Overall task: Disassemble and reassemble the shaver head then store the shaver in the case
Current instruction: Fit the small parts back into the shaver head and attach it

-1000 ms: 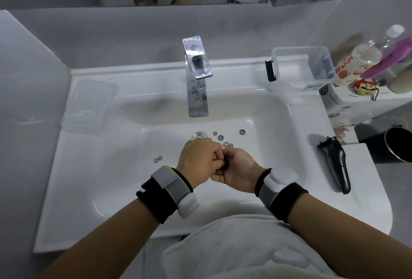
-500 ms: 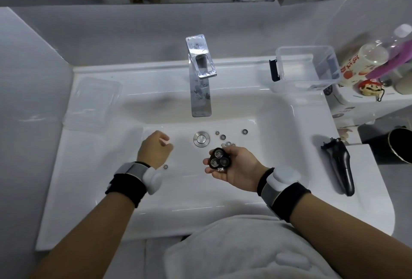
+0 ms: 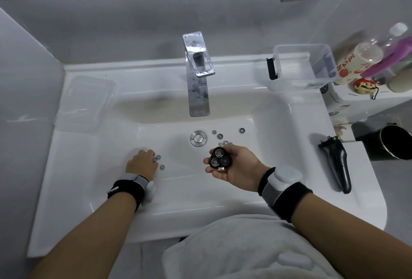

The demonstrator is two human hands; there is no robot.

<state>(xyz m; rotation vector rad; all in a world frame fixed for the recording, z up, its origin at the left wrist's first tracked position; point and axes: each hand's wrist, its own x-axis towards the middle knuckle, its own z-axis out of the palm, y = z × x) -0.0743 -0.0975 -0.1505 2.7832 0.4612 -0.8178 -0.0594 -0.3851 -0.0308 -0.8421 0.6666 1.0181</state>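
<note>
My right hand (image 3: 239, 167) holds the black three-ring shaver head (image 3: 219, 159) palm up over the basin, rings facing me. My left hand (image 3: 141, 164) reaches down to the basin floor at the left, fingertips touching a small toothed cutter (image 3: 155, 158); another cutter (image 3: 162, 167) lies just beside it. More small cutters and round guards (image 3: 220, 136) lie right of the drain, one guard (image 3: 242, 130) farther right. The black shaver body (image 3: 336, 164) lies headless on the right rim of the sink. The clear case (image 3: 305, 64) stands open at the back right.
A chrome tap (image 3: 198, 75) rises at the back centre above the drain plug (image 3: 198, 138). A clear lid (image 3: 85, 102) rests on the left rim. Bottles and a small figure crowd the shelf at the far right (image 3: 365, 64). A dark bin (image 3: 395, 142) stands right of the sink.
My hands have separated: the left went down and left to the cutters on the basin floor, while the right turned palm up with the shaver head exposed.
</note>
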